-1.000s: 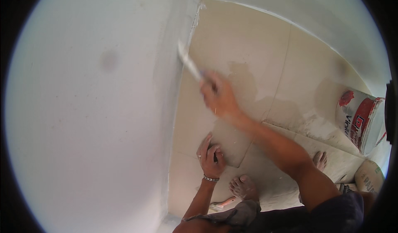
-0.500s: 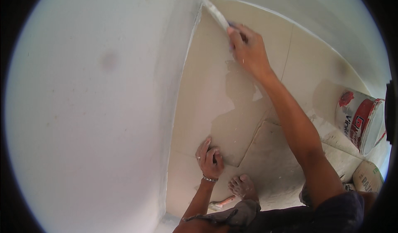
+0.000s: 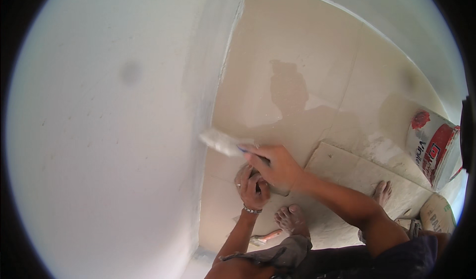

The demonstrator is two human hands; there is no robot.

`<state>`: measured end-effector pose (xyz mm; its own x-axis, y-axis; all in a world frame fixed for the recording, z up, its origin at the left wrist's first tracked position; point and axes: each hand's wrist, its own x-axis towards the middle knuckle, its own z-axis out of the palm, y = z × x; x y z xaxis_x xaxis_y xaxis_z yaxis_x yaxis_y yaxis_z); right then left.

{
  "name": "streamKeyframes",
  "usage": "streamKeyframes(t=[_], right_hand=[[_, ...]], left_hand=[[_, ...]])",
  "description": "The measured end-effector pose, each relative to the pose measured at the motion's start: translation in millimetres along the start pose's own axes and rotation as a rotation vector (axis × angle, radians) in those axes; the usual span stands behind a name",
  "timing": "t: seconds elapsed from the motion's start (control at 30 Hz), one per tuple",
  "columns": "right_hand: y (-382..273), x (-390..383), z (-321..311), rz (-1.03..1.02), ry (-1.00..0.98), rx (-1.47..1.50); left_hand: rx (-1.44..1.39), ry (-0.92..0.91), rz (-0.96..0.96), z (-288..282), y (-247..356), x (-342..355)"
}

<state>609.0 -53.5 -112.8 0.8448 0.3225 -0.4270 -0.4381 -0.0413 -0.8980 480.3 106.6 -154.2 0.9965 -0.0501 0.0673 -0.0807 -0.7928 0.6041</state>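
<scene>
My right hand [image 3: 275, 166] grips a wide paintbrush [image 3: 222, 141] with a blue handle and white-coated bristles. Motion blurs the brush a little; its bristle end points left, to the foot of the pale wall [image 3: 119, 130]. Just below the right hand is my left hand [image 3: 254, 188], low over the tiled floor, with a bracelet at the wrist. The left hand's fingers are curled, and what they hold, if anything, is hidden. A second paintbrush [image 3: 267, 237] with a reddish handle lies on the floor by my bare foot [image 3: 291, 219].
A white and red paint bucket [image 3: 434, 147] stands at the right. Below it sits a pale printed sack [image 3: 438, 214]. A large flat sheet [image 3: 347, 180] lies on the beige tiles [image 3: 302, 36]. A second wall [image 3: 396, 21] curves along the far right.
My right hand has brought the paintbrush back from the far corner toward me, near my left hand. The left hand has hardly moved. My other foot now shows at the right.
</scene>
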Motion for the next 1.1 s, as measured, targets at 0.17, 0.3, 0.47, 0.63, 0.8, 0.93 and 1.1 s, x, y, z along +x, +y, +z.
streamKeyframes(t=[0.17,0.3,0.47,0.63,0.8,0.93,1.1], right_hand=[[-18.1,-24.1,-32.4,0.132,0.15,-0.322],[-19.0,14.9,-68.8,-0.038,0.374,-0.327],[-14.2,70.9,-72.9,-0.332,0.567,-0.299],[22.6,67.1,-0.7,-0.415,0.508,-0.448],[21.1,-3.6,64.1,-0.139,0.053,-0.36],[9.8,-10.5,21.6,-0.284,-0.451,-0.509],[-6.6,58.0,-31.2,-0.327,0.093,-0.571]], left_hand=[[0.015,-0.015,0.018,-3.4,-0.5,2.3],[-0.006,-0.029,0.022,-4.4,-4.6,5.1],[-0.026,-0.09,-0.02,-8.5,4.9,-1.9],[-0.15,-0.18,-0.097,-10.2,37.8,-77.0],[0.04,-0.204,-0.122,-2.5,49.6,-123.3],[0.049,-0.147,-0.099,-5.6,53.7,-116.7],[0.028,-0.138,-0.065,-3.4,55.4,-114.1]])
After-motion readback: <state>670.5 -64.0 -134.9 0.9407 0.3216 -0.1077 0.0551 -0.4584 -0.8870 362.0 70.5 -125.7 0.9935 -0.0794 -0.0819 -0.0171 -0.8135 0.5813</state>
